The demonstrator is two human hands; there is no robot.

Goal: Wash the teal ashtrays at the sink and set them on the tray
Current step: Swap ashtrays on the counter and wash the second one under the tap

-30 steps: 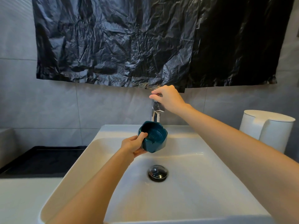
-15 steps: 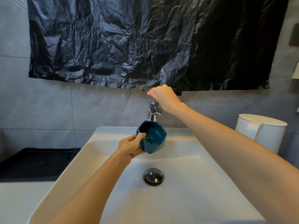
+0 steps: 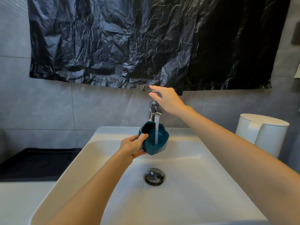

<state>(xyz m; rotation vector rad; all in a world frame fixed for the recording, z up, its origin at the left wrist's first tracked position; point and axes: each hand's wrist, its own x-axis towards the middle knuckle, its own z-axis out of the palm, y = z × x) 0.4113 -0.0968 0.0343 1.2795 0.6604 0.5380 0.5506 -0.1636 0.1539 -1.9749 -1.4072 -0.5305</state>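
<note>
While left hand point(image 3: 131, 146) grips ashtray point(image 3: 158, 142), right hand point(image 3: 168, 101) — fingers point(image 3: 156, 88) loose — touches tap point(image 3: 155, 109).

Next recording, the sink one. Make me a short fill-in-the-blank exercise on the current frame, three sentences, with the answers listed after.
1. The left hand grips the ____ ashtray over the sink.
2. While the right hand touches the top of the faucet, ____ streams down into the ashtray.
3. The black tray lies on the counter to the ____ of the sink.

Missing words: teal; water; left.
</note>
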